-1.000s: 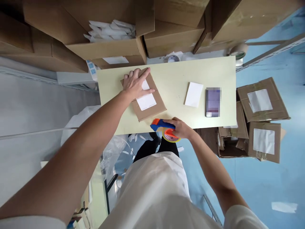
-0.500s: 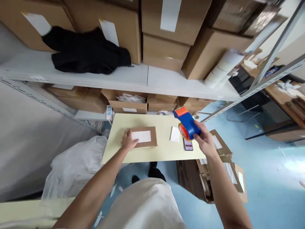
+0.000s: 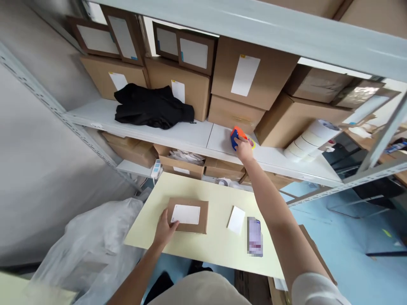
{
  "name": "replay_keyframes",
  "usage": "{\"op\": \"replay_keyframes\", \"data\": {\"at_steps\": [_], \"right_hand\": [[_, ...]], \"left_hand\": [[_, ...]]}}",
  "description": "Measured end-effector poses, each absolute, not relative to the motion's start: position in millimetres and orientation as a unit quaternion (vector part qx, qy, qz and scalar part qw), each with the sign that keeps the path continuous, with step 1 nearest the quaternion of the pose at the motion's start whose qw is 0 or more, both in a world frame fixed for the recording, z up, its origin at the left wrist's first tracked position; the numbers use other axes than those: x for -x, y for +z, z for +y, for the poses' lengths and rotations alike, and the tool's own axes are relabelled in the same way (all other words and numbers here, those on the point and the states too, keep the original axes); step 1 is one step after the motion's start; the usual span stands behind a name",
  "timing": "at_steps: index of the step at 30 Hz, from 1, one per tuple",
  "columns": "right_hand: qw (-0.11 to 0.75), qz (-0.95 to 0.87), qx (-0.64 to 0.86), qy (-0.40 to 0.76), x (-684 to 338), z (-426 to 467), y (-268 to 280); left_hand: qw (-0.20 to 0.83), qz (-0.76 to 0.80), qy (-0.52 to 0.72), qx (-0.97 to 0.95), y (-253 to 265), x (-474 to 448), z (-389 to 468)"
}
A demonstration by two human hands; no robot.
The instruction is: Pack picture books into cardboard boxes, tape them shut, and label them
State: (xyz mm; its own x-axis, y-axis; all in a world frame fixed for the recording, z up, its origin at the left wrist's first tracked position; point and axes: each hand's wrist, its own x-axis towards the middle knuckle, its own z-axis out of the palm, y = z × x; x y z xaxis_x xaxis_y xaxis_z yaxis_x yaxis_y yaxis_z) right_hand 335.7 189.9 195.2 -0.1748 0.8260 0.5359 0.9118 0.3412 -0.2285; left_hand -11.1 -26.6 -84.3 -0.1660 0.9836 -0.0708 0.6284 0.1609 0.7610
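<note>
In the head view, the left hand (image 3: 164, 228) curls round the left edge of a cardboard box (image 3: 190, 228), thumb on its white label (image 3: 189, 214), probably to steady it flat on the table (image 3: 219, 248). The right hand (image 3: 244, 150) grasps a tape dispenser (image 3: 234, 137) at the shelf (image 3: 219, 137), likely placed there to free the table. Counted: one dispenser in hand; on the table, one box, one white card (image 3: 236, 219), one phone (image 3: 255, 237).

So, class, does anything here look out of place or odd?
Yes, perhaps: the black cloth lies crumpled on the shelf, in front of cardboard boxes. Among boxes and white rolls, a rumpled cloth seems out of place.
</note>
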Motion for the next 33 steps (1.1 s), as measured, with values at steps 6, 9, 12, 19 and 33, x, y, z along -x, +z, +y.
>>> {"op": "replay_keyframes", "data": {"at_steps": [6,9,12,19,33], "right_hand": [[0.276,-0.759,0.574,-0.135,-346.3,157.9,179.3],[0.368,-0.729,0.569,-0.095,-339.9,84.8,123.2],[0.380,-0.683,0.617,0.091,-308.5,-8.1,26.8],[0.343,-0.526,0.637,0.447,-209.0,-103.8,-110.7],[0.307,-0.404,0.757,0.411,-248.3,-69.3,-33.1]], "left_hand": [[0.341,0.713,0.308,-0.529,-81.4,22.0,-49.5],[0.380,0.698,0.290,-0.533,-84.3,33.0,-61.4],[0.426,0.679,0.262,-0.538,-90.0,43.8,-65.4],[0.463,0.644,0.242,-0.558,-93.7,57.0,-54.8],[0.341,0.593,0.181,-0.707,-33.4,20.6,12.8]]}}
